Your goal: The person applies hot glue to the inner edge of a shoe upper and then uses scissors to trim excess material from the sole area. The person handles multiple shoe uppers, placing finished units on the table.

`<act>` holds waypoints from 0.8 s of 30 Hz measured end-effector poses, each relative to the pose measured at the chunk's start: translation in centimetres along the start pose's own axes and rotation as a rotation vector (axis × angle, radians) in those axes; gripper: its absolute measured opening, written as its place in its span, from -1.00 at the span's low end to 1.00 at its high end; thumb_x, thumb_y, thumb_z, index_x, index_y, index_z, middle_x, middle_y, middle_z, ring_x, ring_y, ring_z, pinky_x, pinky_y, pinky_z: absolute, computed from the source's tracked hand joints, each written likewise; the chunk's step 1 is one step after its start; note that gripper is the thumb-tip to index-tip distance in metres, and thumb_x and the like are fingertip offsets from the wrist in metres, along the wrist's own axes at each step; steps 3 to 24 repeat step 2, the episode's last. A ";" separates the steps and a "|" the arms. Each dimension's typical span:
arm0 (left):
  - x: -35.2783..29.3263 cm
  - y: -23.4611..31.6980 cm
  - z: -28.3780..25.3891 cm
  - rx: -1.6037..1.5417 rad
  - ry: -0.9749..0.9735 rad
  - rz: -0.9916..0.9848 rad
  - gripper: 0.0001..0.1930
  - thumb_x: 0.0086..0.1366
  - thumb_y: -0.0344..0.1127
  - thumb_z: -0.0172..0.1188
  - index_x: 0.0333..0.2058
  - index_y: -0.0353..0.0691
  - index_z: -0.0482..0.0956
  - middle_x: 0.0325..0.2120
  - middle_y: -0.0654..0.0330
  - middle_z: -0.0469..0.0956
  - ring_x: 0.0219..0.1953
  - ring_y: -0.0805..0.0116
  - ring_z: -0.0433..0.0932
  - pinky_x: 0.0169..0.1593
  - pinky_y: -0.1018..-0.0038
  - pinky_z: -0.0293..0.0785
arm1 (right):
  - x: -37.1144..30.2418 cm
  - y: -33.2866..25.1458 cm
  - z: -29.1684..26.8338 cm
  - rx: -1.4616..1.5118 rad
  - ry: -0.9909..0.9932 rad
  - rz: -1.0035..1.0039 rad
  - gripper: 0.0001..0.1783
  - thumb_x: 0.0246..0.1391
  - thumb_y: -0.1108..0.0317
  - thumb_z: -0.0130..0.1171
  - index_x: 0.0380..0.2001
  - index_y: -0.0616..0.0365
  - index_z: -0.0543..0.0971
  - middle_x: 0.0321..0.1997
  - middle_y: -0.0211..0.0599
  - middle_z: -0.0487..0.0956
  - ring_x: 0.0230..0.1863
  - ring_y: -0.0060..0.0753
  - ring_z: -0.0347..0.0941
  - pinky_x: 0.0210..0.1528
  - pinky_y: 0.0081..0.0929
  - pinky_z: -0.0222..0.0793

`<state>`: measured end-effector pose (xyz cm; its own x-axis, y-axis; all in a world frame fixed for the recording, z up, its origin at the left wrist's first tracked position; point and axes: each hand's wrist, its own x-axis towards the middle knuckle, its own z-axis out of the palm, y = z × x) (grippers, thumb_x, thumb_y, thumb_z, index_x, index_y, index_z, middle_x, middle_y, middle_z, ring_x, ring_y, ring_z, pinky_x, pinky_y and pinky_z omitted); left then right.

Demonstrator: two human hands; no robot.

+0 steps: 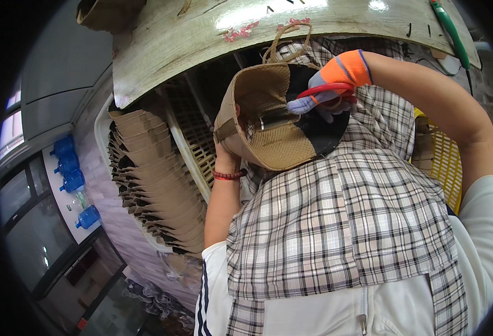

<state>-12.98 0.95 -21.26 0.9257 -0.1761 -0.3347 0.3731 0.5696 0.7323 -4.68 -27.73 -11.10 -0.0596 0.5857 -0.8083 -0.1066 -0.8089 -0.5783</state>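
A tan, open-mouthed bag body (pixel 260 87) with a textured inside and a black section (pixel 329 126) is tilted on its side above my lap. My left hand (pixel 228 154), with a dark red bead bracelet at the wrist, grips it from the left; the bag hides most of the fingers. In an orange and lilac glove, my right hand (pixel 319 101) is closed around the red handles of a pair of scissors (pixel 336 89). The scissors reach into the opening, where a short metallic strip (pixel 274 119) shows. A tan cord loop (pixel 288 42) rises behind the bag.
A pale tabletop (pixel 173 53) curves across the top, with a green-handled tool (pixel 451 33) on its right. On the left, many tan pieces (pixel 151 168) are stacked in a white crate (pixel 105 120), next to a cream plastic basket (pixel 193 148). A yellow basket (pixel 448 162) stands at right.
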 end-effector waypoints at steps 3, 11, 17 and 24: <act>0.0 0.2 0.3 0.069 -0.031 0.052 -0.58 0.39 -0.27 0.24 0.17 -0.26 0.48 0.02 0.18 0.57 0.01 0.32 0.55 0.07 0.38 0.54 | 0.5 -0.5 -0.1 -0.013 0.007 0.005 -0.07 0.27 -0.42 -0.22 -0.27 0.38 0.67 -0.70 -0.27 0.49 -0.69 -0.37 0.49 -0.60 -0.40 0.50; 0.0 0.2 0.3 0.069 -0.031 0.052 -0.58 0.39 -0.27 0.24 0.17 -0.26 0.48 0.02 0.18 0.57 0.01 0.32 0.55 0.07 0.38 0.54 | 0.5 -0.5 -0.1 -0.013 0.007 0.005 -0.07 0.27 -0.42 -0.22 -0.27 0.38 0.67 -0.70 -0.27 0.49 -0.69 -0.37 0.49 -0.60 -0.40 0.50; 0.0 0.2 0.3 0.069 -0.031 0.052 -0.58 0.39 -0.27 0.24 0.17 -0.26 0.48 0.02 0.18 0.57 0.01 0.32 0.55 0.07 0.38 0.54 | 0.5 -0.5 -0.1 -0.013 0.007 0.005 -0.07 0.27 -0.42 -0.22 -0.27 0.38 0.67 -0.70 -0.27 0.49 -0.69 -0.37 0.49 -0.60 -0.40 0.50; 0.0 0.2 0.3 0.069 -0.031 0.052 -0.58 0.39 -0.27 0.24 0.17 -0.26 0.48 0.02 0.18 0.57 0.01 0.32 0.55 0.07 0.38 0.54 | 0.5 -0.5 -0.1 -0.013 0.007 0.005 -0.07 0.27 -0.42 -0.22 -0.27 0.38 0.67 -0.70 -0.27 0.49 -0.69 -0.37 0.49 -0.60 -0.40 0.50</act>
